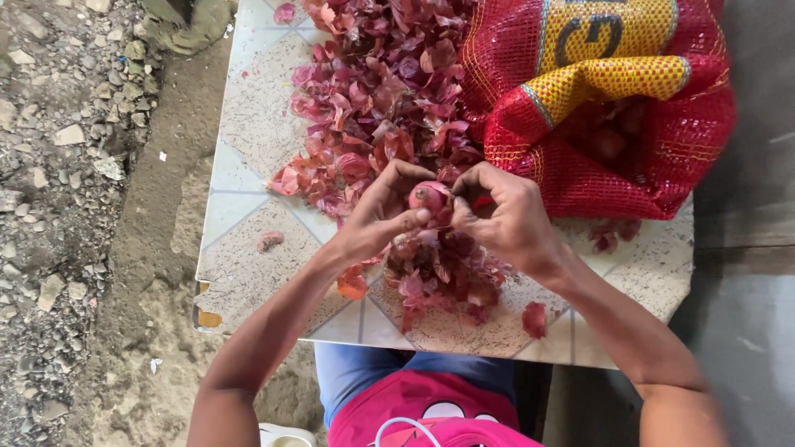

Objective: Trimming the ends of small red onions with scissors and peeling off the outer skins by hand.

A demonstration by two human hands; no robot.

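We saw both hands working together over a tiled table (pixel 248 141), with a small red onion (pixel 428 197) caught between them above the middle of the tabletop. The left hand (pixel 383 211) was closed around the onion from its own side, the thumb and fingertips pressed against the bulb, so that hand was clamped on it. The right hand (pixel 505 217) was curled in against the onion's other side, its fingers bent and pinching at the skin near the top; we could not tell exactly how much of the bulb it gripped, but the fingers were drawn together on it. Beneath and beyond the hands lay a large heap of pink and purple onion peels (pixel 373 99), spreading from the far edge of the table to just under the wrists, with a few loose scraps lying apart on the tiles. To the right of the heap, touching it, sat a red mesh sack (pixel 654 157) with yellow bands, and dark round onions showed dimly through its netting. Rough stony ground (pixel 58 165) ran along the left of the table.
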